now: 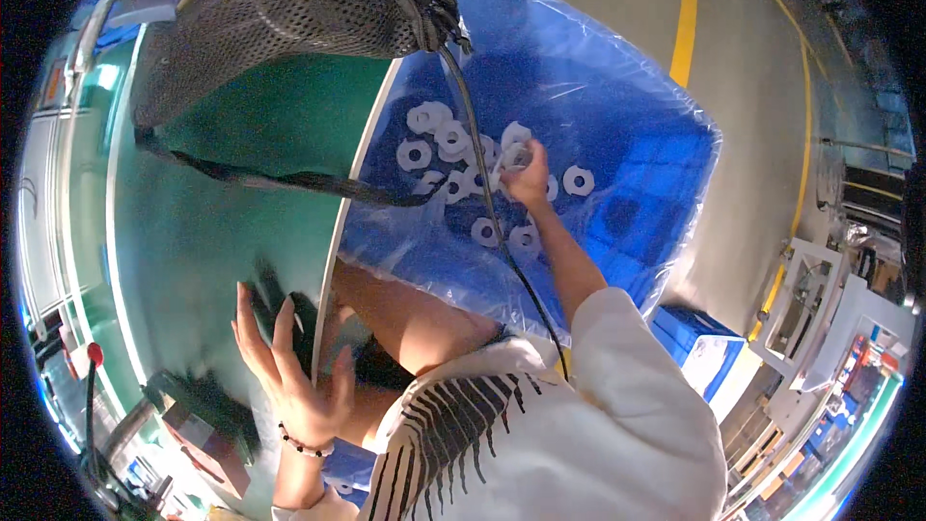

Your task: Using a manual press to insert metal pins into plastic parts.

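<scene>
My right hand [532, 178] reaches into a blue bin [588, 68] lined with clear plastic film. Its fingers are closed on a white ring-shaped part [513, 154]; whether more than one part is pinched there I cannot tell. Several similar white rings [415, 154] with notched outer edges lie scattered and overlapping on the bin's bottom. At the edge of the green tabletop [212, 232], my left hand [304, 376] hovers with its fingers spread, holding nothing. A beaded bracelet [304, 442] circles that wrist.
A black mesh bag [309, 14] lies over the far part of the table. From it a twisted black strap [280, 177] and a thin cord [482, 159] hang across the bin. Right of the bin are a floor with yellow lines [689, 10] and a blue-and-white box [699, 347].
</scene>
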A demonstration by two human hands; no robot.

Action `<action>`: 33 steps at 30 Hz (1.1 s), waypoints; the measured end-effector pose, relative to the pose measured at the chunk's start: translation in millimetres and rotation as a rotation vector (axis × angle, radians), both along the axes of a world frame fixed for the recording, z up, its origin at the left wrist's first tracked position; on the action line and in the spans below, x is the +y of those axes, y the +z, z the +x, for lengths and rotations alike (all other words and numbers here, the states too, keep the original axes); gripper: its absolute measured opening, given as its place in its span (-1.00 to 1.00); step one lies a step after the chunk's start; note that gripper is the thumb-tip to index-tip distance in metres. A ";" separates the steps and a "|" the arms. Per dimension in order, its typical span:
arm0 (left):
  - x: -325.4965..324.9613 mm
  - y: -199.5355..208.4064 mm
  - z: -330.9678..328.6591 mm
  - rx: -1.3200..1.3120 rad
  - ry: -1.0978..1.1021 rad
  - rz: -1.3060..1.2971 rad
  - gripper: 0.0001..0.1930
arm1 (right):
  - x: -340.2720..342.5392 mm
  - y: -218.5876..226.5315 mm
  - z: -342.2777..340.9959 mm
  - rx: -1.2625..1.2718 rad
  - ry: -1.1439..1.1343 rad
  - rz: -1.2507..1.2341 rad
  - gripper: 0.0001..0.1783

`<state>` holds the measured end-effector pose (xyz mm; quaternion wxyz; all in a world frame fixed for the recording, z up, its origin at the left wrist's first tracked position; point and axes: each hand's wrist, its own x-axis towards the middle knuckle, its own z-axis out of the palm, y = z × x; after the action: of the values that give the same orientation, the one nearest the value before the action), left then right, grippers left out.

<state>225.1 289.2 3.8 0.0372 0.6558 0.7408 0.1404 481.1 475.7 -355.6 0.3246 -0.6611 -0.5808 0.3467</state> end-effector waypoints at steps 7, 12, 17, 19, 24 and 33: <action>-5.6 5.6 -3.8 -0.032 -0.024 0.067 -0.43 | 37.2 174.6 5.5 0.544 0.009 0.525 -0.29; -8.8 -6.5 -6.9 -0.314 -0.164 0.181 -0.50 | 26.1 358.9 -62.5 0.596 0.488 0.872 -0.10; -20.2 -14.8 -7.0 -0.461 -0.475 0.377 -0.68 | -33.4 425.5 -228.5 0.233 1.172 1.127 -0.18; -17.8 -16.1 -3.9 -0.424 -0.490 0.346 -0.70 | -44.6 420.5 -275.8 0.061 1.337 0.755 -0.24; -18.4 -25.2 0.4 -0.443 -0.508 0.391 -0.72 | -40.2 391.6 -328.4 -0.343 1.353 0.608 -0.22; -24.6 -9.8 -5.7 -0.397 -0.302 0.443 -0.54 | -6.8 412.5 -254.0 0.198 1.288 1.070 -0.53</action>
<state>219.4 264.6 -6.0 0.0578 0.7102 0.5651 0.4158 227.2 469.0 56.9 0.3823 0.0758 -0.8993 0.1983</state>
